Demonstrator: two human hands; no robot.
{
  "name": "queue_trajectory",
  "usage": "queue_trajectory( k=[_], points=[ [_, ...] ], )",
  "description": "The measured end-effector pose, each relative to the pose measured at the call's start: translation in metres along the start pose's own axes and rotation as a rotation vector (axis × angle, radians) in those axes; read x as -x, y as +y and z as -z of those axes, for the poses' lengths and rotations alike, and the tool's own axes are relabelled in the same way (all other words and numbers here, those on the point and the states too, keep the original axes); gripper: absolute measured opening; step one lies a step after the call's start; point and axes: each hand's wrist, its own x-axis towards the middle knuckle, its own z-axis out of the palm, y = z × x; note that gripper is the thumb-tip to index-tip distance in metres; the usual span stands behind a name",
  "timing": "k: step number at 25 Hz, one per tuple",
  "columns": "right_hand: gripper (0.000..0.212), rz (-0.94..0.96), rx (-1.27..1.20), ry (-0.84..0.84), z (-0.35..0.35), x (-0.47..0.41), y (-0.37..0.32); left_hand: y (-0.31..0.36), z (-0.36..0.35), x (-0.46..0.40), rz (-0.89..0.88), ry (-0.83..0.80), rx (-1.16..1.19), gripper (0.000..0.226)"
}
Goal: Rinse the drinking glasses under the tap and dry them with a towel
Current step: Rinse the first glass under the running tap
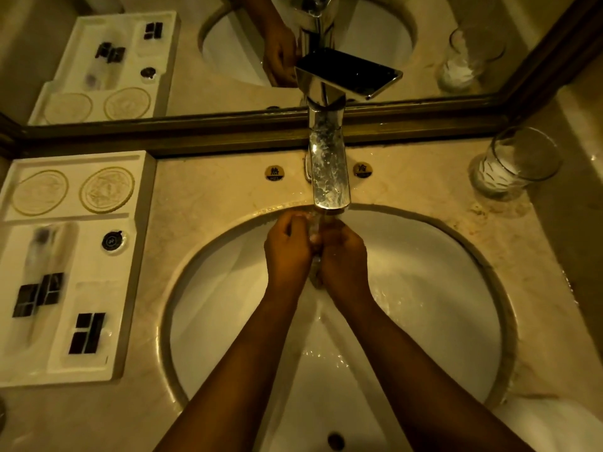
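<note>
A clear drinking glass (518,164) stands upright on the counter at the far right, with something white inside it. The chrome tap (329,171) runs, and its stream falls between my two hands over the white basin (440,288). My left hand (287,252) and my right hand (342,256) are pressed close together right under the spout, fingers curled inward. Only water shows in the narrow gap between them; I see no glass there.
A white amenity tray (137,256) lies on the left of the marble counter (212,190), holding two round coasters (107,189), small dark packets and a bottle cap. A framed mirror (228,93) runs along the back. Something white (554,419) sits at the bottom right corner.
</note>
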Motion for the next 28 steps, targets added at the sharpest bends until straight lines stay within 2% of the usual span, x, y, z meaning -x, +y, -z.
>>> queue_trajectory(
  k=[2, 4, 6, 8, 11, 13, 16, 18, 21, 25, 28],
  points=[
    [0.023, 0.097, 0.242, -0.062, 0.002, 0.003, 0.009, 0.009, 0.0, -0.009, 0.263, -0.064, 0.046, 0.023],
    [0.027, 0.307, 0.469, -0.164, 0.012, 0.004, 0.015, 0.015, 0.007, -0.019, 0.571, -0.247, 0.167, 0.024],
    [0.028, 0.486, 0.682, -0.297, 0.02, 0.005, 0.015, 0.02, 0.013, -0.024, 0.793, -0.427, 0.338, 0.031],
    [0.031, 0.616, 0.882, -0.389, 0.025, 0.005, 0.014, 0.015, 0.015, -0.026, 0.831, -0.507, 0.404, 0.039],
    [0.036, 0.86, 1.106, -0.391, 0.036, 0.002, 0.009, 0.004, 0.017, -0.03, 0.803, -0.544, 0.4, 0.038],
    [0.038, 0.968, 1.153, -0.416, 0.045, -0.006, 0.001, -0.001, 0.018, -0.031, 0.752, -0.605, 0.346, 0.034],
    [0.033, 1.068, 1.197, -0.515, 0.053, -0.02, -0.008, -0.005, 0.022, -0.031, 0.714, -0.669, 0.29, 0.047],
    [0.029, 1.045, 1.147, -0.535, 0.051, -0.022, -0.003, 0.002, 0.02, -0.027, 0.673, -0.612, 0.361, 0.042],
    [0.026, 0.793, 0.892, -0.414, 0.04, -0.015, 0.008, 0.007, 0.014, -0.025, 0.569, -0.432, 0.414, 0.041],
    [0.022, 0.665, 0.763, -0.323, 0.025, -0.003, 0.014, 0.004, 0.011, -0.02, 0.542, -0.34, 0.532, 0.044],
    [0.021, 0.515, 0.666, -0.14, 0.009, 0.004, 0.013, -0.008, 0.004, -0.011, 0.442, -0.263, 0.592, 0.043]
  ],
)
